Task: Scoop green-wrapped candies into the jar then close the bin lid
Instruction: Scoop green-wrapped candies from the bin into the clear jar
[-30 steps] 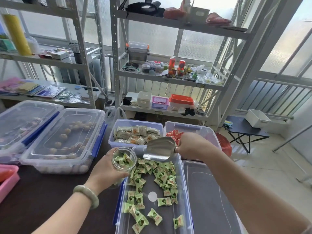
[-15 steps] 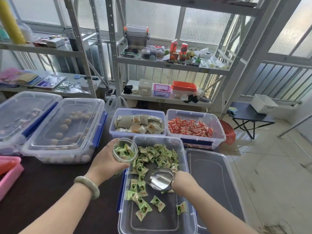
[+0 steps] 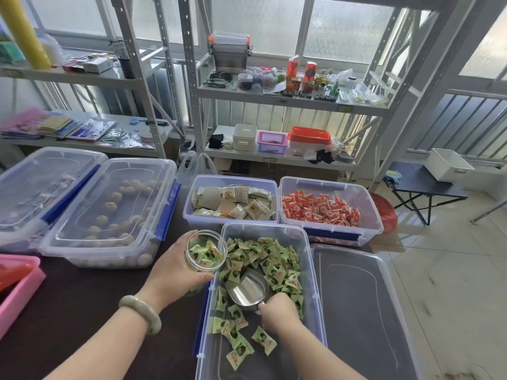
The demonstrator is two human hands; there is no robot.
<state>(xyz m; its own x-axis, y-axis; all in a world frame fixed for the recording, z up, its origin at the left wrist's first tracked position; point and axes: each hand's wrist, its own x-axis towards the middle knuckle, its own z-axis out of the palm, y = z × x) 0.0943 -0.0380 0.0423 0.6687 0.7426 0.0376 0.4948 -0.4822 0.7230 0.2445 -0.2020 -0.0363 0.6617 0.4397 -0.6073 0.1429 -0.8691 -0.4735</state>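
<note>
Reaching low into the open bin [image 3: 308,259], right hand [image 3: 278,311]: fingers closed round the handle of a metal scoop [image 3: 248,287], its mouth pushed into the green-wrapped candies [image 3: 270,263]. Left hand [image 3: 175,272]: fingers wrapped about the jar [image 3: 205,252], held tilted at the bin's left rim, some green candies inside. Bin lid [image 3: 359,311]: lying just right of the bin. Behind: bin of red candies [image 3: 321,211].

Head camera looks forward and down (close) over the table [image 3: 82,311].
</note>
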